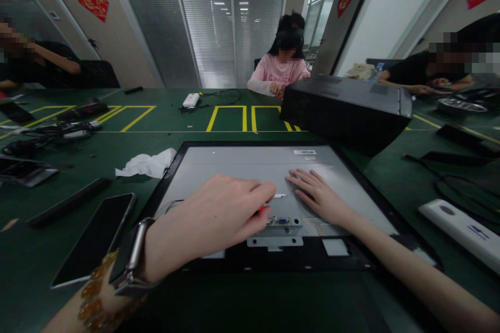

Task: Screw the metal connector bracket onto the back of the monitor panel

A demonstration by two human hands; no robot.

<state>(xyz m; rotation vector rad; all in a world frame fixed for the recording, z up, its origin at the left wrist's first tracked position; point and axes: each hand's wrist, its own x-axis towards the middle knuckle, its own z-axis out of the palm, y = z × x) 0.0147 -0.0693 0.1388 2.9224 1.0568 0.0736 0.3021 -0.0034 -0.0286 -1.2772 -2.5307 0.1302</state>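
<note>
A flat display panel point(246, 166) with a grey metal back and black frame lies on the table in front of me. My left hand point(219, 208), with a watch and a bead bracelet at its wrist, is closed over the panel's middle; a bit of something red shows between thumb and fingers, mostly hidden. Under and beside it sits a metal bracket point(275, 241) with a blue port. My right hand point(318, 195) rests on the panel's grey back to the right, fingers spread, holding nothing.
A phone point(96, 239) and a black bar point(70, 202) lie at the left, near a crumpled white tissue point(146, 163). Beyond the panel stands a large black casing point(344, 112). A white device point(463, 231) is at the right. Other people sit around the green table point(175, 119).
</note>
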